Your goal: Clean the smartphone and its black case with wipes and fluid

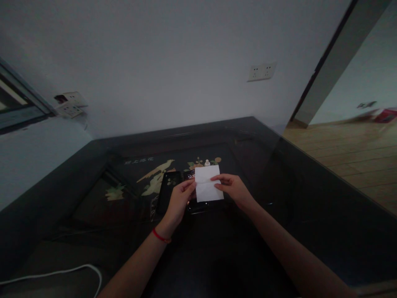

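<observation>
A white piece of tissue paper [208, 191] with a crease across it is held up between my two hands. My left hand [182, 194] pinches its left edge. On its right edge, my right hand [232, 188] grips it between thumb and fingers. Partly hidden behind the paper lies a phone [191, 176] with its screen lit, showing the clock. To the left of it is a black phone case [167, 188], next to my left hand. The white top of a small bottle [207, 162] shows just beyond the paper.
The dark glossy table [248, 256] bears a flower and bird pattern. A white cable [71, 270] lies at the lower left. Wall sockets [262, 72] are on the wall behind, and a wooden floor [335, 153] is at right.
</observation>
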Available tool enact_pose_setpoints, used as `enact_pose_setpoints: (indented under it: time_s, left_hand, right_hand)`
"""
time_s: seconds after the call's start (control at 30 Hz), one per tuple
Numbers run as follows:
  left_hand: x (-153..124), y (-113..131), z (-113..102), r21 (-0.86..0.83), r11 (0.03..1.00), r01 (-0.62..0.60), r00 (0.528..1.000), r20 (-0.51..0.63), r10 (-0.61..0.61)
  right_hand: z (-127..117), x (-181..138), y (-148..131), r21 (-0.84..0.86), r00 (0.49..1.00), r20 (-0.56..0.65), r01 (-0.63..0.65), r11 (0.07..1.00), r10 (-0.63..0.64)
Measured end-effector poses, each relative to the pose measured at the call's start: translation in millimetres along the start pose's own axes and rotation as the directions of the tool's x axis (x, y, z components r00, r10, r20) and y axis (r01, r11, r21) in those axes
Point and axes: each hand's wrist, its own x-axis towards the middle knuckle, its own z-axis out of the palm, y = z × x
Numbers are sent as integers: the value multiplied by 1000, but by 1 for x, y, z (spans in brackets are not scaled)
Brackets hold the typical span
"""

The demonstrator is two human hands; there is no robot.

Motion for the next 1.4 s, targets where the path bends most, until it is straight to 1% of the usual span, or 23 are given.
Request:
enact_pose_setpoints:
  time_s: [0.1,0.17,0.27,0.3,0.33,0.4,0.5,0.57,0.73,0.9,1.03,1.2,1.4]
  left_hand:
    - [-1,-1,0,-9,1000,11,1000,-8,-11]
    - [-1,-1,0,-14,1000,12,1000,-26,-12]
    - [-3,0,1,-19,1000,5,999,-53,-6]
    - [-3,1,2,-21,1000,-1,998,-58,0]
    - [-4,1,3,-22,1000,-7,998,-62,6]
    - [-7,2,5,-24,1000,-20,998,-66,18]
    - [-12,4,10,-27,999,-36,998,-53,34]
    - [-16,6,14,-33,999,-38,999,-31,37]
    - [-20,10,19,-49,998,-46,999,-3,45]
    - [-19,11,17,-53,997,-58,998,-4,58]
    - [-19,7,16,-56,996,-71,997,-4,71]
    - [-18,3,15,-91,996,-23,999,31,26]
    - [-17,4,14,-117,993,17,999,35,-13]
  right_hand:
    - [2,0,-3,-59,999,-23,40,997,-42]
    - [4,-2,-6,-122,992,-81,90,988,-100]
    - [10,-7,-14,-246,954,-202,169,954,-221]
    - [13,-9,-17,-284,941,-221,190,940,-257]
    - [16,-12,-19,-315,933,-221,208,926,-285]
    - [24,-18,-24,-351,932,-175,241,905,-317]
    - [34,-23,-26,-360,944,-88,267,894,-318]
    - [37,-24,-26,-356,951,-63,262,897,-303]
    - [34,-21,-27,-331,965,-55,226,916,-257]
    - [33,-22,-30,-299,974,-28,205,932,-224]
    - [35,-24,-30,-296,975,-13,208,932,-221]
    - [34,-23,-29,-301,970,-1,232,925,-244]
    - [33,-22,-29,-293,968,7,240,925,-249]
